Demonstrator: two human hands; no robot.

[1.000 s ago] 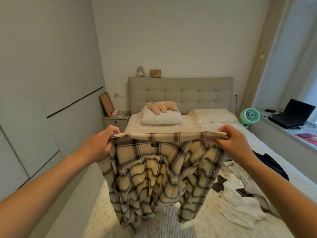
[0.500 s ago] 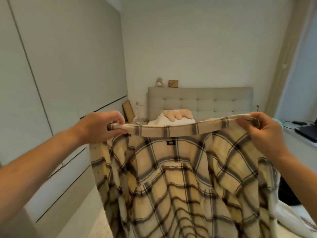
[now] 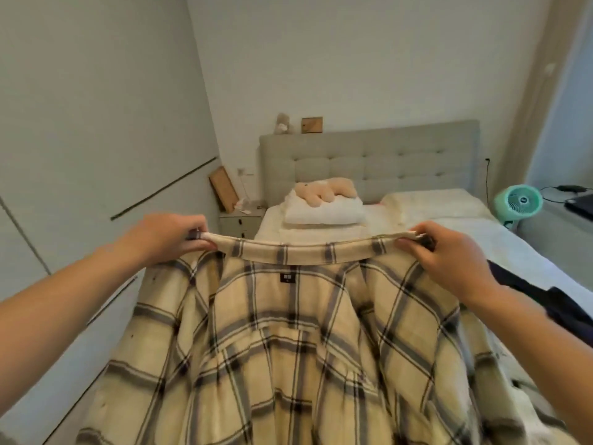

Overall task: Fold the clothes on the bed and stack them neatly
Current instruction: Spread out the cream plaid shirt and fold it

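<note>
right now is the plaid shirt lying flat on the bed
No, the plaid shirt hangs in the air, held up by its collar between the left hand and right hand.

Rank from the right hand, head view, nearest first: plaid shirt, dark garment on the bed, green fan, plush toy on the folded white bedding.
1. plaid shirt: its collar end is gripped in the right hand.
2. dark garment: on the bed just right of that hand.
3. green fan: far right, beside the bed.
4. plush toy: by the headboard, up and to the left.
</note>
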